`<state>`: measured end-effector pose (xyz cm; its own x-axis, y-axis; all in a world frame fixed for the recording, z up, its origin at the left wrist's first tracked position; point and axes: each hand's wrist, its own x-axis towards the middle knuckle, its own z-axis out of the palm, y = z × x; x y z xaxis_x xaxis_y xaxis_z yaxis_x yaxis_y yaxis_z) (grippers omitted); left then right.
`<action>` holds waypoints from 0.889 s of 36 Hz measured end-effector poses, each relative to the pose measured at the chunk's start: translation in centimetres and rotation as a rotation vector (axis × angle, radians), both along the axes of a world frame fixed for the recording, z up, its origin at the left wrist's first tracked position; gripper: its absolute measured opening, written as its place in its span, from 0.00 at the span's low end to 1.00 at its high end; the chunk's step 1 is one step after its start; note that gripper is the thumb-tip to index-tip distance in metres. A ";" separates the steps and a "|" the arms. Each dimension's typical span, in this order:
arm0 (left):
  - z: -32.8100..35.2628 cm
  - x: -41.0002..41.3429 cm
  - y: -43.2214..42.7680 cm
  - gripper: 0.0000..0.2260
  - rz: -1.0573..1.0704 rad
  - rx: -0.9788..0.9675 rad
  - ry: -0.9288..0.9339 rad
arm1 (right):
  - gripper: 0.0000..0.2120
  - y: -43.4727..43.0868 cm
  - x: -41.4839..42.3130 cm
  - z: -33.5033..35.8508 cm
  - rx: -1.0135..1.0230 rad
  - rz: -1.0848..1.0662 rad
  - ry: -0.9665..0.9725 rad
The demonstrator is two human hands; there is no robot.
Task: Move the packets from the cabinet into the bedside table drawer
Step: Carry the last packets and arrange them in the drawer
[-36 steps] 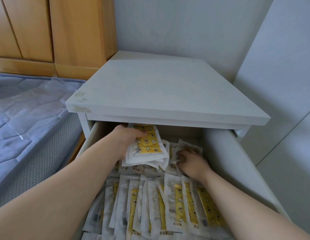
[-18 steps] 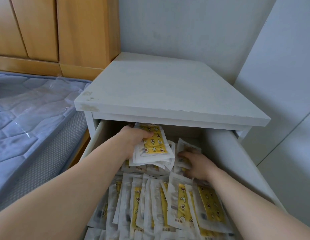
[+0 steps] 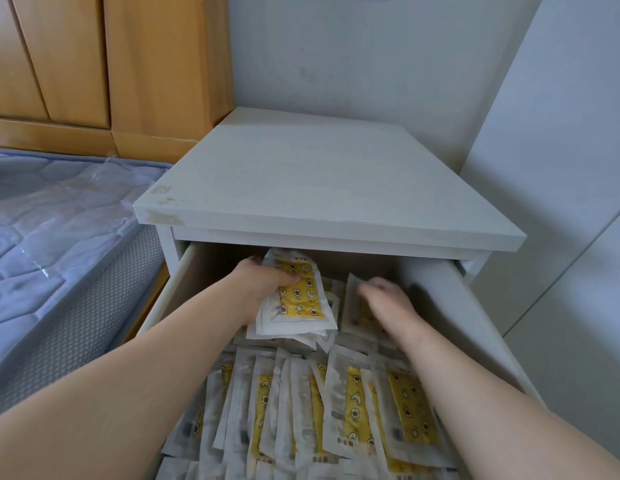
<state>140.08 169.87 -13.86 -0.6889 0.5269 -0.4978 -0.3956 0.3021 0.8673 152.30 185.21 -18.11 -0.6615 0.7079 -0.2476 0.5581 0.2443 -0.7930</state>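
Two hands are inside the open drawer [image 3: 450, 306] of the white bedside table [image 3: 319, 188]. My left hand [image 3: 260, 285] is at the back left, fingers and thumb curled round a stack of packets [image 3: 301, 303], each white-edged with a yellow printed panel. The stack is tilted, its top edge reaching under the table top and its lower edge just above the loose ones beneath.

My right hand [image 3: 388, 303] is at the back right, palm down against another packet [image 3: 353, 313] that stands beside the held stack. That hand is blurred, so I cannot tell whether its fingers grip or only press.

Many more packets [image 3: 336, 410] fill the front of the drawer, stood on edge and overlapping in rough rows between my forearms, leaning on one another.

Left of the bedside table lies a blue quilted mattress [image 3: 42, 220] wrapped in clear plastic. Behind it stands a wooden wardrobe [image 3: 145, 64] with its doors closed.
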 end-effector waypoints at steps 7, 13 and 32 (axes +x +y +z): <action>-0.6 1.9 0.8 0.35 0.000 0.022 -0.006 | 0.34 -2.2 -0.9 2.2 -0.486 0.156 0.056; -0.4 2.6 0.8 0.18 -0.025 0.199 -0.326 | 0.29 -1.4 -0.4 1.5 -0.615 -0.030 0.203; -0.6 1.3 0.5 0.26 0.136 0.244 -0.044 | 0.15 -1.0 -1.1 1.5 -0.724 -0.171 0.264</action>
